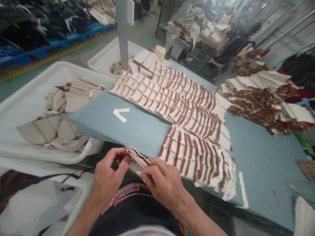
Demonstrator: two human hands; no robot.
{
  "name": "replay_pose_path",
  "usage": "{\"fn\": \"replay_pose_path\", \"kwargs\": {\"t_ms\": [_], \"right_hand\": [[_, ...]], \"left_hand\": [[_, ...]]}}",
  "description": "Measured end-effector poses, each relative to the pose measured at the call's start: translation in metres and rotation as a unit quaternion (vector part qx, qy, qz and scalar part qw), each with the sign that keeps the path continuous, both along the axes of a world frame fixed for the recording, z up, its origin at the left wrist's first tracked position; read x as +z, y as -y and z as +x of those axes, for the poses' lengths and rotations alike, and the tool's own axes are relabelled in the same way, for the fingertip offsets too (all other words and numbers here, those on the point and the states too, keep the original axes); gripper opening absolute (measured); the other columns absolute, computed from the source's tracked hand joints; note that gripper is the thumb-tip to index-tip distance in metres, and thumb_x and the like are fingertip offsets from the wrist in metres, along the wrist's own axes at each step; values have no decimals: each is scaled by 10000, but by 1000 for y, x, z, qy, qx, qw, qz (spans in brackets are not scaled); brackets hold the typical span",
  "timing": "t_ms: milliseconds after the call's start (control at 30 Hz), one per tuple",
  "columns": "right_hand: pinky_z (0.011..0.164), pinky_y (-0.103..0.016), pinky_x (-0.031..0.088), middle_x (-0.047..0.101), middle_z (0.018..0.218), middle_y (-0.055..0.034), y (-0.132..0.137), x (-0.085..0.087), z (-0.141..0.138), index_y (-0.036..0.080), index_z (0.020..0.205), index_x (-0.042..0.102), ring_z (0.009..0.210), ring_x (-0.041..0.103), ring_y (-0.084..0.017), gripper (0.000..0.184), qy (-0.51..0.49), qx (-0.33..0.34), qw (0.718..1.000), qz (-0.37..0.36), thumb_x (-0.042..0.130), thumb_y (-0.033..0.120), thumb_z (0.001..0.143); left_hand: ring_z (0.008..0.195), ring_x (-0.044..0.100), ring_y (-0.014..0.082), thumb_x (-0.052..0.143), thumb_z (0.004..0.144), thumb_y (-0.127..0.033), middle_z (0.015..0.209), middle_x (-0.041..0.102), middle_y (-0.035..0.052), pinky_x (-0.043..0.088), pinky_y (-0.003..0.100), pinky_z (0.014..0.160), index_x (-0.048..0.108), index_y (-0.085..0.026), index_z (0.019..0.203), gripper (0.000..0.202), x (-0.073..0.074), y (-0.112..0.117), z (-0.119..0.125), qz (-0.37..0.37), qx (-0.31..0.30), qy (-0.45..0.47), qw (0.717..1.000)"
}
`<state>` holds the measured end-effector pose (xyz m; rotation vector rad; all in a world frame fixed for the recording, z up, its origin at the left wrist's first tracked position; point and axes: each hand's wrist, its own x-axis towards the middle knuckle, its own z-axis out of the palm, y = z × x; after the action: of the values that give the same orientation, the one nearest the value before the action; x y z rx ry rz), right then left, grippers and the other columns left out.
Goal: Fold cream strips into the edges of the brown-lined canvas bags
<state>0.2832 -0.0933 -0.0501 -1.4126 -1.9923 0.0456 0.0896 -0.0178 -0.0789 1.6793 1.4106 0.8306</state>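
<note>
Between my hands is a cream fabric piece with a brown edge (138, 158), held at the table's near edge in front of my body. My left hand (112, 168) pinches its left end. My right hand (163, 182) grips the other end, fingers closed on the edge. Just beyond my right hand, a row of overlapping cream pieces with brown edges (182, 150) lies on the blue table (145, 137). Further rows of like pieces (169, 101) are spread behind it. The underside of the held piece is partly hidden by my fingers.
White strips (120, 114) lie on the table, another strip (243, 191) at right. A white bin (14, 121) with fabric stands left, another bin (81, 196) below it. A grey post (122, 36) rises behind the table. Stacked pieces (263, 101) sit at right; a person (231, 46) is farther back.
</note>
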Motion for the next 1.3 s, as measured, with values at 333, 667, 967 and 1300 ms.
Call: {"fn": "replay_pose_path", "kwargs": {"t_ms": [333,667,967,1300], "right_hand": [[573,-296,446,803,1001,-53,2,-17,15,216,972,640,696,642,-153,210,40,116,992,14,550,214,1162],[651,-280,523,798,1017,-74,9,-18,7,211,970,683,711,650,-150,197,2,70,997,31,584,223,1140],[673,-276,572,812,1005,-83,5,-13,2,212,962,678,741,699,-157,173,-13,68,997,35,623,224,1126],[1053,-370,618,845,1241,-96,2,25,-10,237,1000,683,1197,732,-222,92,-31,90,993,68,709,159,1042]], "left_hand": [[808,748,249,669,953,-455,895,808,52,637,322,730,777,-212,890,273,42,-11,-24,-218,-204,114,947],[633,654,201,621,919,-490,728,712,17,542,275,561,688,-232,742,319,59,-12,-9,-122,-195,20,973],[663,676,204,570,922,-426,735,736,7,538,282,633,687,-231,751,284,64,-14,-10,-80,-185,5,979],[571,606,170,585,903,-399,661,682,-25,484,255,543,622,-239,702,259,71,-5,-11,-56,-155,16,986]]}}
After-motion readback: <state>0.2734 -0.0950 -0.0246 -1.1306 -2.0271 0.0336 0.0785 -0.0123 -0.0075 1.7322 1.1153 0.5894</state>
